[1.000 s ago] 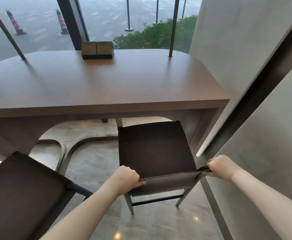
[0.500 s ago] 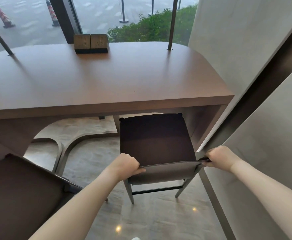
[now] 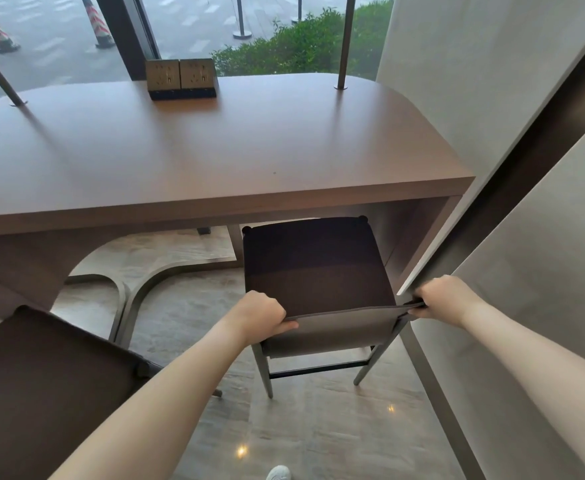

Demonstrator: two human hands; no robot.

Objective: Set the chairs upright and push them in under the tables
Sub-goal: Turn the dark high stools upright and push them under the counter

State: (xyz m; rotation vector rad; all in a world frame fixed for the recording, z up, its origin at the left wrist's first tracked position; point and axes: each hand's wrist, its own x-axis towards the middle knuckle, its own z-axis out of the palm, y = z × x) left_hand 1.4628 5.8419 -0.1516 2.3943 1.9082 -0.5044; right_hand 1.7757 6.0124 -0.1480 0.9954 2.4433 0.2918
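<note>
A dark brown chair (image 3: 315, 268) stands upright on its legs in front of me, its seat's far edge just under the front edge of the brown table (image 3: 214, 150). My left hand (image 3: 259, 315) grips the top of its low backrest at the left end. At the right end of that same backrest edge my right hand (image 3: 446, 299) grips the corner. A second dark chair (image 3: 41, 386) fills the lower left, partly hidden by my left forearm.
A grey wall panel (image 3: 526, 306) runs close along the chair's right side. A double socket box (image 3: 180, 77) sits at the table's far edge, with thin metal posts (image 3: 344, 43) by the window. The table's curved base (image 3: 135, 289) lies on the stone floor to the left.
The chair has slid forward toward the table with both hands on its backrest; the seat's far edge now sits closer under the tabletop. My view has moved forward with it.
</note>
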